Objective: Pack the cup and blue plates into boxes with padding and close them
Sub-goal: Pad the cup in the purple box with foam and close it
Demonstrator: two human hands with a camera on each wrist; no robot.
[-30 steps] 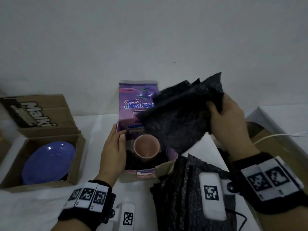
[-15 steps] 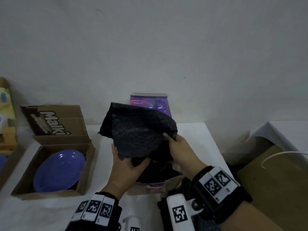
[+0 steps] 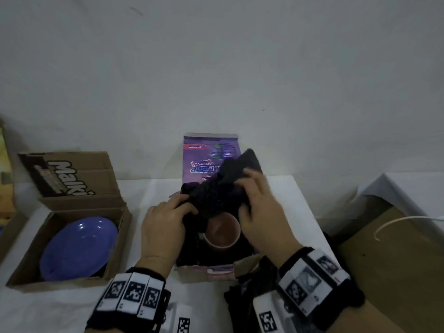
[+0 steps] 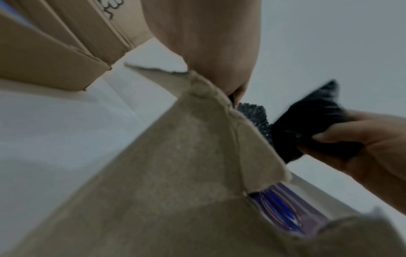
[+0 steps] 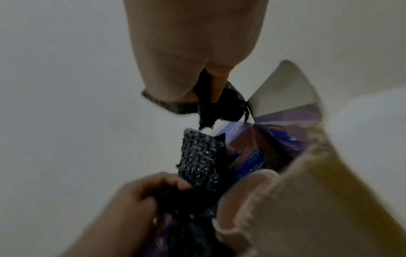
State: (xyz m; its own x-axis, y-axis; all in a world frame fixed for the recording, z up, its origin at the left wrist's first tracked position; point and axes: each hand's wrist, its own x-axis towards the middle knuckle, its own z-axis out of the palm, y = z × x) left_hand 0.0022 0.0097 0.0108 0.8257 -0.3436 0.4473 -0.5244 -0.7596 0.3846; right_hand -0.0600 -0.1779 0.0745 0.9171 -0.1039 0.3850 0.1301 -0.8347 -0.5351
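A pink cup (image 3: 222,233) stands upright inside the purple printed box (image 3: 206,150) at the table's middle, on dark padding. Both hands hold a black padding sheet (image 3: 216,193) bunched just above the cup's far rim. My left hand (image 3: 165,222) grips its left end, my right hand (image 3: 259,207) grips its right end. The sheet (image 4: 307,121) and the right hand's fingers (image 4: 342,137) show in the left wrist view. The sheet (image 5: 199,161) hangs over the box in the right wrist view. A blue plate (image 3: 79,246) lies in the brown box (image 3: 28,267) at left.
The brown box's lid (image 3: 64,174) stands up behind it. More black padding sheets (image 3: 240,299) lie on the white table (image 3: 144,195) by my right wrist. A large cardboard box (image 3: 394,260) with a white cable (image 3: 396,222) sits at right. The wall is close behind.
The black sheet has come down from in front of the box and is bunched lower over the cup. Both hands have dropped with it, and the cup shows again.
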